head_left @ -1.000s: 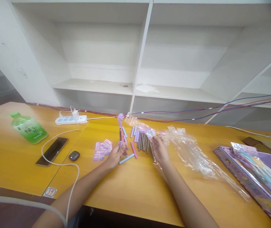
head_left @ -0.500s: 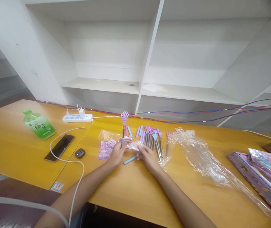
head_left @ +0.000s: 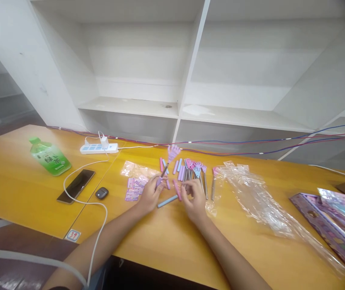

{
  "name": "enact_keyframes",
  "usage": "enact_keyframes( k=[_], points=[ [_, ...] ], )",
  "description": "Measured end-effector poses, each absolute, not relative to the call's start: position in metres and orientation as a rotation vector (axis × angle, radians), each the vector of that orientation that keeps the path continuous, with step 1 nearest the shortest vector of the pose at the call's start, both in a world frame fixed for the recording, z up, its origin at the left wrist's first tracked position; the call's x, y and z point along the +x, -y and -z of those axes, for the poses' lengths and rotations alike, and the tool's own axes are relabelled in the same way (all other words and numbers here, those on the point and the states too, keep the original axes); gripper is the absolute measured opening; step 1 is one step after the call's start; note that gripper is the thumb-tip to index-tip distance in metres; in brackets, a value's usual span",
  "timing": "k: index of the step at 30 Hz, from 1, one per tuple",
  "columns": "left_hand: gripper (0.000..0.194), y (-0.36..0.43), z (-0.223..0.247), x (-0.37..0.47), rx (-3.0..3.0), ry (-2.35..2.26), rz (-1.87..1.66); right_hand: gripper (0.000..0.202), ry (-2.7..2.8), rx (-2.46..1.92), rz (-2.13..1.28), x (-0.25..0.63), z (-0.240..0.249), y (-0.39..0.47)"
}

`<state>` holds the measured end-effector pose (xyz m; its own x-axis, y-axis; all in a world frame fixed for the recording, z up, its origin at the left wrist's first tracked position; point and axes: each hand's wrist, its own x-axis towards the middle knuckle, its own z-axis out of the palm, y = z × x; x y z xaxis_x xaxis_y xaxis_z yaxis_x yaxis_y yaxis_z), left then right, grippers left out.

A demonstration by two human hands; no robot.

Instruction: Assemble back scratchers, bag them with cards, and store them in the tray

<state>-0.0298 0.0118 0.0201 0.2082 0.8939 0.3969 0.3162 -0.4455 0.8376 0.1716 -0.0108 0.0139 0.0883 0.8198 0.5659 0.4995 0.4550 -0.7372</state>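
Observation:
My left hand [head_left: 150, 196] is closed around the handle of a purple back scratcher [head_left: 173, 152], whose hand-shaped head points up and to the right. Just to the right, my right hand [head_left: 194, 200] hovers low with curled fingers and the thumb apart from them. A pink handle tube [head_left: 177, 190] lies beside its thumb; whether they touch is unclear. Below that tube is a blue one [head_left: 167, 201]. Behind my right hand lie several back scratchers [head_left: 197, 172] with pink, blue and purple heads, partly covered by its fingers. More loose tubes [head_left: 179, 165] lie behind.
Small printed cards [head_left: 134, 189] and a clear bag [head_left: 133, 169] lie left of my hands. Clear plastic bags [head_left: 260, 197] and a purple box [head_left: 317, 221] are at right. A phone [head_left: 76, 186], earbud case [head_left: 101, 193], green bottle [head_left: 50, 157] and power strip [head_left: 99, 149] occupy the left.
The back scratcher has tipped to the right in my left hand. The clear plastic between my hands no longer shows there. My right hand has shifted slightly right, and the pink tube is now visible.

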Motion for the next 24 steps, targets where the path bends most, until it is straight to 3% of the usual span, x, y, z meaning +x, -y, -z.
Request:
enact_keyframes(
  k=[4, 16, 24],
  points=[
    [0.045, -0.005, -0.009, -0.023, 2.021, -1.022, -1.137, 0.026, 1.727, -1.065, -0.600, 0.155, -0.013, 0.020],
    [0.044, -0.013, -0.007, -0.024, 2.233, -0.991, -1.007, 0.039, 1.331, -0.988, -1.133, 0.147, -0.012, 0.015],
    [0.047, -0.010, -0.020, -0.028, 2.193, -0.903, -1.099, 0.038, 1.239, -1.029, -1.092, 0.159, -0.019, 0.010]
  ],
)
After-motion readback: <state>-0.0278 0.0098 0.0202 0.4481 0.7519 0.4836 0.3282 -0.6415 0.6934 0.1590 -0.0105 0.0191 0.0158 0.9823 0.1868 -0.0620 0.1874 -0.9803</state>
